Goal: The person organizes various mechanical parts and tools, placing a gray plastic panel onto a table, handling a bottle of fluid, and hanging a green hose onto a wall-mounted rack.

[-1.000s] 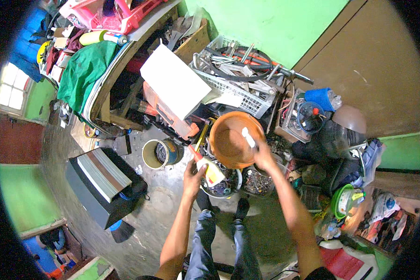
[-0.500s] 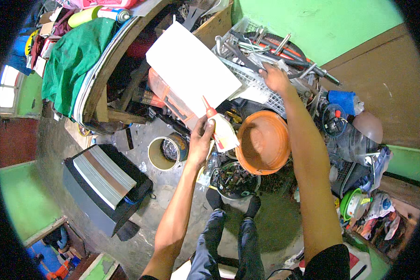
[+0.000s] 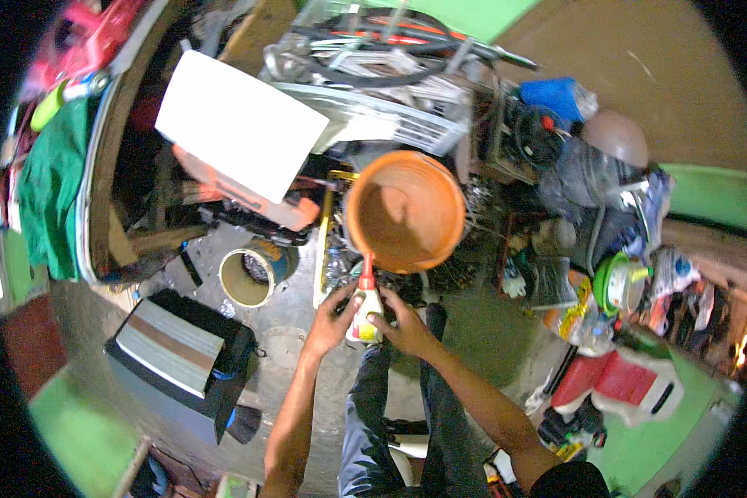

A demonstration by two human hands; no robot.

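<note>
- Ahead, a round, deep orange bowl (image 3: 407,207) of smooth plastic, dusty brown inside.
- To its left, a cylindrical cream bucket (image 3: 235,289); higher up, a flat-faced, white rectangular panel (image 3: 241,124).
- Beyond the bowl, a lattice-walled pale grey crate (image 3: 430,133) heaped with metal pieces; underfoot, worn, stained concrete floor (image 3: 295,353).
- Between both hands, just on the near side of the bowl, a small white plastic bottle (image 3: 365,314), yellow patch low down, tapering red nozzle (image 3: 367,280) on top.
- Held in left hand (image 3: 330,324) by curled fingers and thumb; steadied opposite by right hand (image 3: 407,329), fingertips against it.
- Pointed nozzle-first forward, toward the bowl; long axis nearly straight up the view, tip overlapping the near rim, contact impossible to tell.
</note>
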